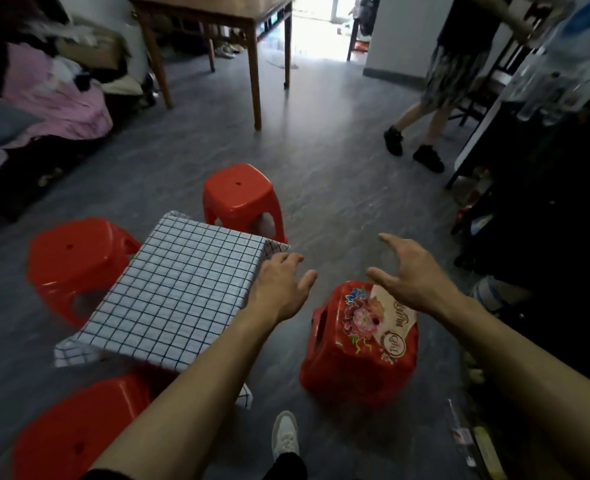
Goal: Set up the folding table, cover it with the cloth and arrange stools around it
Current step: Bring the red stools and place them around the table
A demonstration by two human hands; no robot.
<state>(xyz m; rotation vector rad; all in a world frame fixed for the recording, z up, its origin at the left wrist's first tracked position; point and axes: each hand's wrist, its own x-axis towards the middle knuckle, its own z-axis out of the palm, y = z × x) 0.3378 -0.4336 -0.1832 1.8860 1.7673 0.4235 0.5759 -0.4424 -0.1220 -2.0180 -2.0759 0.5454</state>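
Folding table point(182, 292) under checked cloth point(169, 306), four red stools around. Left hand point(279, 289), right hand point(411, 275) spread, empty, above flowered stool point(359, 344).

floor point(338, 174): four red stools | table point(217, 358): checked cloth point(182, 289) covering it

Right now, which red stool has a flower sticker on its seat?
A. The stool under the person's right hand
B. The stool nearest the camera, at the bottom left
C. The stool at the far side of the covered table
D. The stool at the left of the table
A: the flower-sticker stool stands right of the checked cloth, below the open right hand; the other three stools show plain red seats.
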